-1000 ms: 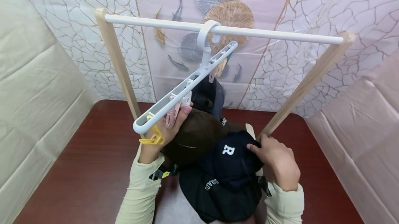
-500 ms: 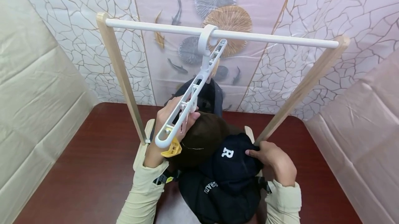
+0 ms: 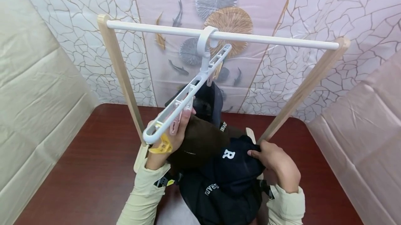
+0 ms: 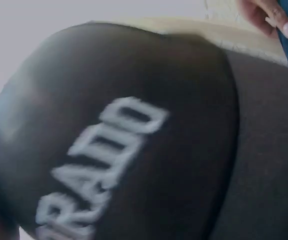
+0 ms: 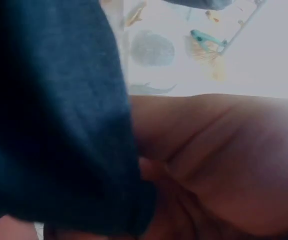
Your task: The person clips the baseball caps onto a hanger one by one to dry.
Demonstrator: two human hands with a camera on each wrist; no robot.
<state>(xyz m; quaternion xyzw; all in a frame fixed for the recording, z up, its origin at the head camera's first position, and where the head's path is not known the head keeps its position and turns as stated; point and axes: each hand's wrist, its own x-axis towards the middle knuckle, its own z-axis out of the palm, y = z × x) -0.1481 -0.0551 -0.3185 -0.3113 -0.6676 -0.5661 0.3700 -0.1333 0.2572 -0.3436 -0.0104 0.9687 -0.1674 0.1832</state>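
You have left hand [image 3: 177,141], closure impossible to tell, at brown cap [image 3: 203,138], below near-left end of hanger [image 3: 204,74]; right hand [image 3: 277,159], pinching navy cap [image 3: 241,164], near right; step seemingly pegging brown cap, next needing steady alignment

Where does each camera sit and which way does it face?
Head: on the head, facing forward and down at the white hanger and rack; left hand and right hand show.
Left wrist: worn there, facing the brown cap; the right hand shows upper right, the left unclear.
Right wrist: worn there, facing the dark blue cap and backdrop; the right hand shows lower right.
Head and left wrist share the right hand and dark blue cap.
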